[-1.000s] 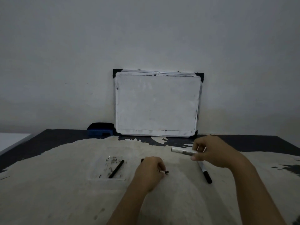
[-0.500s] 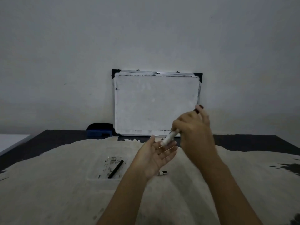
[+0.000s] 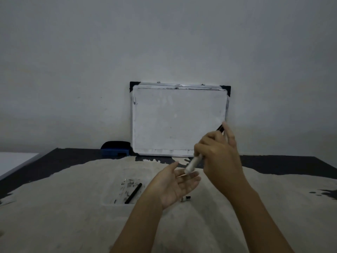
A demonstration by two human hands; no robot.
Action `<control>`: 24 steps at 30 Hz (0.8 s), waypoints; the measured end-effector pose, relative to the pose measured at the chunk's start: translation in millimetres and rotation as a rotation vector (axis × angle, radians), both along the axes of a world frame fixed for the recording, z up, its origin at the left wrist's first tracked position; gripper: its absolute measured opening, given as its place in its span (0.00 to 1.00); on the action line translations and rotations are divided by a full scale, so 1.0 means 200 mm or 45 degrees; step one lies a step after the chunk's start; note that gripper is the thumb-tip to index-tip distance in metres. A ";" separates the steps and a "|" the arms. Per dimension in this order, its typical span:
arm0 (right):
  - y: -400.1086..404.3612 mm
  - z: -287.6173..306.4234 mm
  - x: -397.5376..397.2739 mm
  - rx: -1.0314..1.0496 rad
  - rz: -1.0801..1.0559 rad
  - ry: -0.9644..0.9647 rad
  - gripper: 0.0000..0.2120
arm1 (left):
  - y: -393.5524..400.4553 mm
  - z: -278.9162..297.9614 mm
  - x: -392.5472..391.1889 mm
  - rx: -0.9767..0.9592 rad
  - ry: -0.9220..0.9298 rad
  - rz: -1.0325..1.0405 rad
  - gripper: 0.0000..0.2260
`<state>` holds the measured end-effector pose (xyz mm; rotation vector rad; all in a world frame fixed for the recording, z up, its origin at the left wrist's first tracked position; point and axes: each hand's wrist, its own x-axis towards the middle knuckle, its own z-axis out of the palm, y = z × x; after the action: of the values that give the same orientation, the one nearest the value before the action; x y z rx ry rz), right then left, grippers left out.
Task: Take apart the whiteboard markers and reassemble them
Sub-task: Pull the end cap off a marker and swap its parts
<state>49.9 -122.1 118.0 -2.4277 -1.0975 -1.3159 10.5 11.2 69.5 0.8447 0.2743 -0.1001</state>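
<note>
The head view showed a dim room with a plain grey wall, and before it a dark tabletop (image 3: pixel 273 164) mostly covered by a pale cloth (image 3: pixel 73 207). A small whiteboard (image 3: pixel 179 119) leaned upright against the wall, and a blue eraser (image 3: pixel 115 148) lay just beside its lower left corner.

The right hand (image 3: pixel 218 156) was raised above the cloth and its fingers were curled around a white marker barrel (image 3: pixel 193 163). The long axis of the barrel ran on a slant, from upper right, where a dark end (image 3: pixel 220 128) stood out past the fingers, down to lower left. The lower end pointed straight at the left hand (image 3: pixel 173 185), which waited palm up with relaxed, straight fingers and held nothing. The barrel end hung just above the left fingertips (image 3: pixel 193 175), near but perhaps not touching; I judged that the coming move was to tip or tap the inner part out into this palm, so the left hand was the nearer one to receive it.

A black ink stick (image 3: pixel 133 193) lay on a stained white tray (image 3: pixel 109 201) to the left, well apart from both hands. A small marker tip piece (image 3: pixel 186 198) rested on the cloth just below the left hand.

The light was weak. I could not tell whether the lower end of the barrel was open, or whether something thin came out of it. The middle of the barrel was hidden by the right fingers.
</note>
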 end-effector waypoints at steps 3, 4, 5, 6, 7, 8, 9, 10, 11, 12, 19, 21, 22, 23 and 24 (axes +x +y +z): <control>0.00 -0.03 0.03 0.022 0.007 0.068 0.09 | -0.03 0.01 0.00 0.115 -0.070 -0.054 0.15; -0.01 -0.04 0.05 0.099 0.032 0.074 0.09 | -0.03 0.02 0.00 0.141 -0.101 -0.026 0.15; -0.02 -0.03 0.06 0.220 0.071 0.102 0.12 | -0.04 0.03 0.01 0.157 -0.128 0.014 0.14; -0.02 -0.03 0.05 0.379 0.131 0.173 0.18 | -0.04 0.03 0.01 0.159 -0.147 0.052 0.14; -0.01 -0.01 0.03 0.568 0.196 0.291 0.24 | -0.04 0.03 0.02 0.146 -0.158 0.078 0.14; 0.00 -0.01 0.02 0.750 0.269 0.463 0.28 | -0.04 0.03 0.02 0.121 -0.163 0.091 0.14; 0.00 -0.01 0.01 0.893 0.334 0.660 0.30 | -0.03 0.02 0.01 0.094 -0.167 0.096 0.14; 0.00 -0.01 0.01 0.995 0.371 0.834 0.32 | -0.03 0.02 0.01 0.074 -0.167 0.099 0.14; 0.00 -0.02 0.02 1.060 0.401 0.987 0.32 | -0.03 0.01 0.01 0.066 -0.165 0.104 0.14; -0.01 -0.02 0.04 1.108 0.442 1.158 0.31 | -0.02 0.01 0.02 0.071 -0.162 0.110 0.14; 0.01 -0.07 0.06 1.106 0.592 1.434 0.05 | -0.03 -0.02 0.01 0.162 -0.105 0.158 0.12; 0.01 -0.03 0.04 1.143 0.518 1.063 0.06 | -0.02 -0.03 0.02 0.081 -0.079 0.203 0.16; 0.01 0.01 0.01 1.199 0.512 0.836 0.06 | -0.01 -0.03 0.02 0.029 -0.068 0.215 0.18; 0.01 0.05 -0.03 1.268 0.550 0.625 0.05 | 0.00 -0.03 0.02 -0.019 -0.064 0.218 0.19; 0.00 0.08 -0.07 1.314 0.604 0.477 0.05 | 0.01 -0.02 0.02 -0.059 -0.066 0.217 0.20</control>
<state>36.7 -121.6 134.2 -1.4372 -0.5879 -0.8724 14.1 12.5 64.7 0.7734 0.2929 0.0746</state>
